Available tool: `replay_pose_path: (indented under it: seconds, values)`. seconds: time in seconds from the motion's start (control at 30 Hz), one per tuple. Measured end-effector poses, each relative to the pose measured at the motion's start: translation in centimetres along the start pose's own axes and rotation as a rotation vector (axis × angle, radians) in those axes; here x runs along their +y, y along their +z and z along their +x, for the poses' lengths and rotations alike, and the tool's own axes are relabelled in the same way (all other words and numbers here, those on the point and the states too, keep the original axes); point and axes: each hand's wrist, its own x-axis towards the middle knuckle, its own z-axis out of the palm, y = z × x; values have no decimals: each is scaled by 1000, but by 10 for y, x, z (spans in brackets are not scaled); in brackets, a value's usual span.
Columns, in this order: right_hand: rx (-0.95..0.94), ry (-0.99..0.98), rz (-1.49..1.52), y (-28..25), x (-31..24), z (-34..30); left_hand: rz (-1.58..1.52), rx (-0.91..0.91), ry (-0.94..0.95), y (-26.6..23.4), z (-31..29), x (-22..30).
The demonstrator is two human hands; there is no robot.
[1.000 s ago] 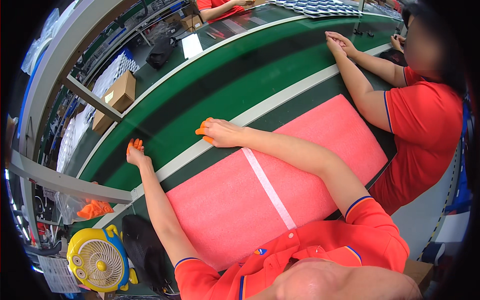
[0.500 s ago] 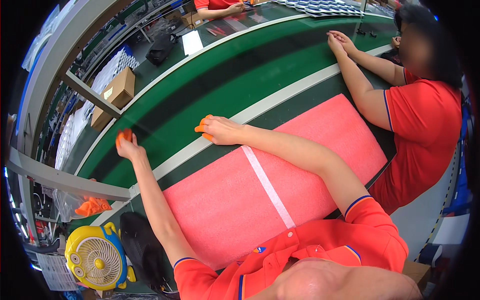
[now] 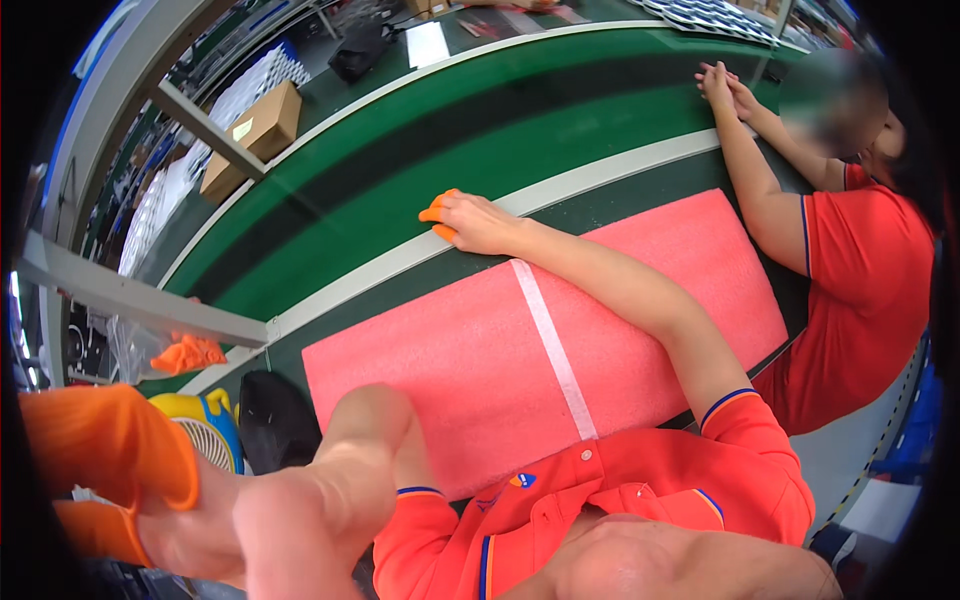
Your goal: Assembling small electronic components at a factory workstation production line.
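Note:
My left hand (image 3: 215,515) is raised very close at the lower left, with orange finger cots (image 3: 110,455) on its fingers. Those fingers point left and stand apart; their tips fade into the dark rim, and I see nothing held. My right hand (image 3: 480,222) rests on the pale rail (image 3: 575,188) along the green conveyor belt (image 3: 480,130). It also wears orange cots, and its fingers are apart and slightly bent with nothing between them. Under my right forearm lies a pink foam slab (image 3: 450,350) with a white strip (image 3: 550,350) across it.
A clear bag of orange cots (image 3: 185,353) hangs by the grey metal frame (image 3: 140,295) at left. Below are a yellow fan (image 3: 205,430), partly hidden, and a black bag (image 3: 275,415). Across the belt stands a cardboard box (image 3: 255,140). At right sits a co-worker (image 3: 860,290), hands clasped.
My left hand has swung back from over the belt to close in front of me at the lower left. The right hand stays at the rail; the whole view has shifted slightly.

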Motion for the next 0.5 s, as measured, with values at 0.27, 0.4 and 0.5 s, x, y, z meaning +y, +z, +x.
replay_pose_path:
  seconds: [0.27, 0.4, 0.5]
  values:
    - [-25, 32, 26, 0, -6, 4, -20, 93, 319, 39, 9, -25]
    - [-54, 68, 13, -2, -4, 3, -67, 119, 464, 51, 10, -28]
    - [-22, 17, -16, 1, -1, 2, -119, 137, 563, 60, 13, -30]
